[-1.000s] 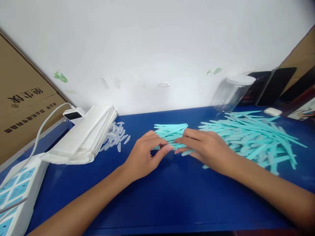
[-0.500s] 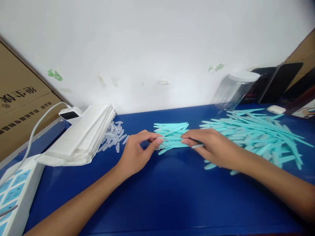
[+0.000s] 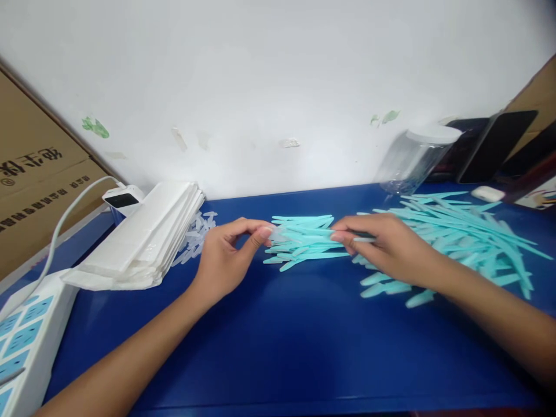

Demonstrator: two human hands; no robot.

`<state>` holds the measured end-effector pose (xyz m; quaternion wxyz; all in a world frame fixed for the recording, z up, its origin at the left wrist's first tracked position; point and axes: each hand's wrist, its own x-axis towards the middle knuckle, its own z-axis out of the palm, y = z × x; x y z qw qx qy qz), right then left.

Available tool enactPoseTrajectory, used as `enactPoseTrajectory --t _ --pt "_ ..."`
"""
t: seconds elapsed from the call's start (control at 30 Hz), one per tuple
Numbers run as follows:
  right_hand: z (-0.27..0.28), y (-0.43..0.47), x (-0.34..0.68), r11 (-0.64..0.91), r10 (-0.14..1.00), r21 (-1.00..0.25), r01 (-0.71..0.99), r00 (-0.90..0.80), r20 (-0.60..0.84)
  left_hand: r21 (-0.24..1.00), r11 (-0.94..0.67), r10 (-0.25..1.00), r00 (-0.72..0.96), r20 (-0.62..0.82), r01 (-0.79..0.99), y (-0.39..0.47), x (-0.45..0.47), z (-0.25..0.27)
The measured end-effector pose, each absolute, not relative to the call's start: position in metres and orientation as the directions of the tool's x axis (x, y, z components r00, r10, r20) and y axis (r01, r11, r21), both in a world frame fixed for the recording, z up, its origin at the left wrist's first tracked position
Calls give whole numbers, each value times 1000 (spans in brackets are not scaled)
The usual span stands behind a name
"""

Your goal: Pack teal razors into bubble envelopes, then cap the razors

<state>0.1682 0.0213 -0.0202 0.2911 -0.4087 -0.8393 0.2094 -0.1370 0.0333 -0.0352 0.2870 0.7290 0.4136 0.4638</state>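
My left hand (image 3: 232, 249) pinches a small translucent cap (image 3: 279, 234) between thumb and forefinger. My right hand (image 3: 377, 243) grips a thin turquoise eyebrow razor (image 3: 310, 231) by one end, its other end reaching the cap. Whether the cap sits around the razor's tip or only beside it, I cannot tell. A second slim strip (image 3: 364, 240) pokes out from between the right fingers. Just behind and below the fingertips lies a small stack of turquoise razors (image 3: 299, 255). To the right, partly behind my right wrist, spreads a larger heap of razors (image 3: 460, 237).
Loose translucent caps (image 3: 196, 234) lie left of my left hand, beside stacked white paper sleeves (image 3: 134, 243). A power strip (image 3: 39, 336) and cable stand at the left edge. A clear jar (image 3: 414, 159) is at the back right on the blue table (image 3: 278, 359).
My hands have moved apart a little, the left going left and the right going right and slightly up. The translucent cap at my left fingertips now shows more clearly.
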Motion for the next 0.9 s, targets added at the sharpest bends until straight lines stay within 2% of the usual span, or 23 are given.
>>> enactPoseTrajectory --t 0.17,0.27,0.33,0.4,0.47,0.53,0.67,0.83,0.9 --pt "-31 29 174 554 825 -561 616 -499 266 757 -470 876 136 462 453 50 -158 -23" --pt "-42 34 172 632 775 -425 648 -532 342 682 -439 870 84 487 585 61 -173 -13" --pt "-48 38 169 693 714 -299 656 -565 413 564 -447 844 119 522 695 67 -182 -12" --pt "-53 42 168 712 673 -193 675 -577 463 389 -470 818 225 529 792 73 -190 -14" --pt "-55 46 168 693 659 -114 712 -562 499 226 -475 814 327 480 851 78 -196 -18" --pt "-55 47 171 662 658 -67 746 -537 528 129 -451 836 368 407 883 82 -200 -22" --pt "-49 44 177 627 685 -101 773 -485 543 19 -381 886 360 292 924 86 -207 -21" --pt "-35 37 180 489 799 -295 821 -285 530 -120 -284 937 302 175 951 89 -216 -15" --pt "-30 34 182 487 812 -340 804 -275 514 -145 -269 951 286 114 952 90 -220 -14"
